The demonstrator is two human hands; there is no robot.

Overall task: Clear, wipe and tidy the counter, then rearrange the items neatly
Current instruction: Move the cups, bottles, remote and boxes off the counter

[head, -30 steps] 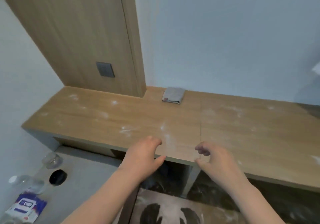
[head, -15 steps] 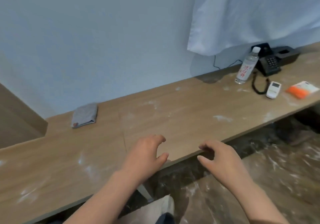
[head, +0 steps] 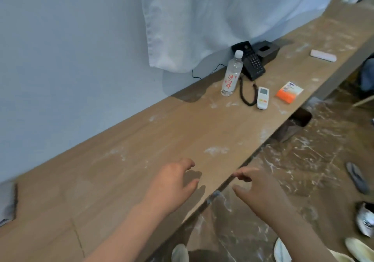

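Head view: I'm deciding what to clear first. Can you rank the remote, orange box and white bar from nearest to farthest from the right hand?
From the right hand, at the front edge of the counter:
1. Remote, mid-counter, straight ahead.
2. Orange box, just beyond it to the right, near the front edge.
3. White bar, far down the counter.

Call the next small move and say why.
Probably reach the right hand toward the bottle. It and the left hand hover empty near the counter edge; bottle, phone, remote and box stand on it amid white dust, so clearing likely comes before wiping.
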